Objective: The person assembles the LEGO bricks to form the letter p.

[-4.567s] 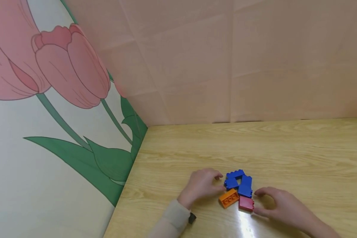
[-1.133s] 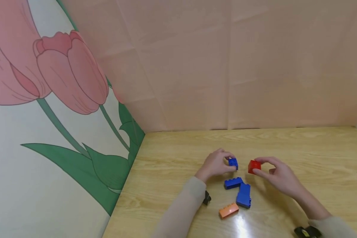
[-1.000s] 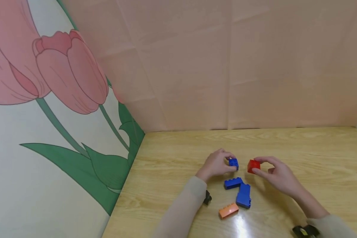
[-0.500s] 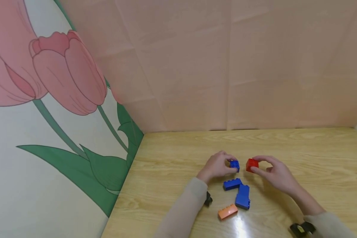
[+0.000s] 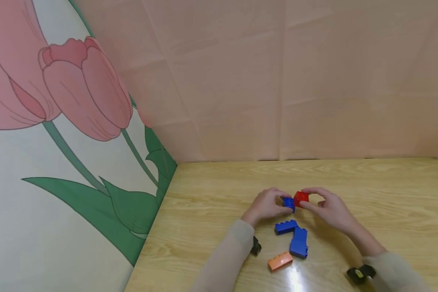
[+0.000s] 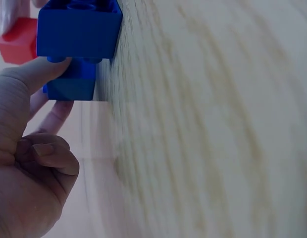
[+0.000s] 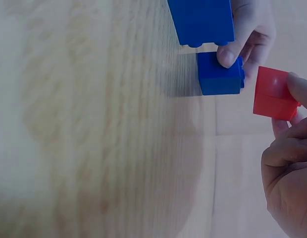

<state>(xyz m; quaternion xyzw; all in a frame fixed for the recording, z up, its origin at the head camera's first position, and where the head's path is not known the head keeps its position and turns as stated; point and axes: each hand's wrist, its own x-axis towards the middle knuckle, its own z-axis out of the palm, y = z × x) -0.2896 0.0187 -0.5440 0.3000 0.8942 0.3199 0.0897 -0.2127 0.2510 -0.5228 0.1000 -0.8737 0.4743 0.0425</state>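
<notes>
My left hand (image 5: 268, 205) pinches a small blue toy brick (image 5: 289, 202) between thumb and fingers. The brick rests on the table with its studs up. Just to its right, my right hand (image 5: 330, 207) pinches a red toy brick (image 5: 301, 198). In the right wrist view the red brick (image 7: 277, 94) is raised off the table, higher than the studs of the blue brick (image 7: 220, 79). A gap shows between the two bricks there. The left wrist view has the thumb against the blue brick (image 6: 72, 91), partly hidden by a nearer blue brick (image 6: 79, 32).
A long blue brick (image 5: 286, 227) lies in front of the hands, touching a bigger blue piece (image 5: 299, 242). Closer to me is an orange brick (image 5: 280, 261). Behind the wooden table (image 5: 211, 178) hangs a pink cloth (image 5: 226, 101); a tulip-painted panel (image 5: 91, 93) stands at the left.
Both hands have taken hold of bricks from the cluster and carried them farther back. Over the last second the right hand has brought the red brick left, close to the blue one.
</notes>
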